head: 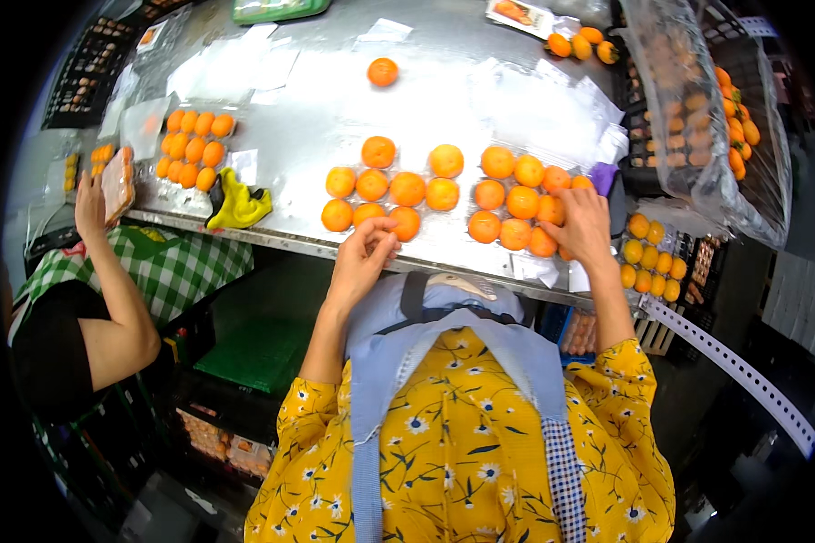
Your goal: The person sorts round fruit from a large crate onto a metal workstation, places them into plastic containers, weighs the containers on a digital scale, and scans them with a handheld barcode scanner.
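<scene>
In front of me on the metal table, round orange fruits sit in two clear plastic trays. My left hand (365,252) is at the front edge of the left tray (424,142), fingers loosely curled and holding nothing. Its fingertips are beside a front fruit (405,224); whether they touch it is unclear. Over the right end of the other tray (504,197), my right hand (584,220) has its thumb and fingers around an orange fruit (549,210). That hand partly hides the fruits at this end. A single fruit (382,72) lies farther back.
A co-worker's hand (91,207) holds a wrapped pack (118,183) at left. Nearby are a filled tray (193,149) and a yellow-black glove (239,201). A plastic-lined crate (686,115) with fruit stands at right, above another filled tray (650,258). Loose fruits (581,47) lie at the back.
</scene>
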Demonstrator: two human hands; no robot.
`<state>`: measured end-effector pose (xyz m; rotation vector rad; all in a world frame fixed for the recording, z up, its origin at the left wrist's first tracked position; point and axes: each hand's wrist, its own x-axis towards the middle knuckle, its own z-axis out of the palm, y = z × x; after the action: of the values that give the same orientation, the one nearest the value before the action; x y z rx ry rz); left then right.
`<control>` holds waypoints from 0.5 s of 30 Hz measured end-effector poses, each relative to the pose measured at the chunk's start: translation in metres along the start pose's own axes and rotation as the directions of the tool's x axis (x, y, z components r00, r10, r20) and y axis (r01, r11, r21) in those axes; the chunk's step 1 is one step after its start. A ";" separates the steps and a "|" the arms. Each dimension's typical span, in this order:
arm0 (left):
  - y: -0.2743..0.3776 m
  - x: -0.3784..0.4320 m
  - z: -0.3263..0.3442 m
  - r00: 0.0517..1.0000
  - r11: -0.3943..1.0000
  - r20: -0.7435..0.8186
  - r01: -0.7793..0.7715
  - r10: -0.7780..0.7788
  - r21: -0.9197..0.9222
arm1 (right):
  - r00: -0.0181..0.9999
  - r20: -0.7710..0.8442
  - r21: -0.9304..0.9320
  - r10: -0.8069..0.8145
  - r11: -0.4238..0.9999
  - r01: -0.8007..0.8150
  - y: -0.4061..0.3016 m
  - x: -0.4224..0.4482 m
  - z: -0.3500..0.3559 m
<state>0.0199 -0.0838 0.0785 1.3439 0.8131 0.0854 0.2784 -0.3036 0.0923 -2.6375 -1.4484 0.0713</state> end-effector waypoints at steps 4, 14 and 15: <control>-0.009 -0.003 -0.023 0.998 1.000 -0.064 -0.006 0.007 0.013 | 0.999 -0.047 0.003 -0.016 1.000 0.016 0.002 -0.002 -0.002; -0.027 -0.008 -0.044 0.980 0.990 -0.198 -0.049 0.022 -0.131 | 0.992 -0.126 0.501 0.030 0.865 0.038 -0.094 0.006 -0.007; -0.025 -0.010 -0.045 0.978 0.990 -0.207 -0.050 0.021 -0.135 | 0.992 -0.113 0.467 -0.051 0.879 0.098 -0.109 0.010 -0.003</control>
<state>-0.0220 -0.0585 0.0611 1.2305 0.9385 0.3082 0.1927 -0.2373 0.1106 -2.1582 -1.2993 0.2511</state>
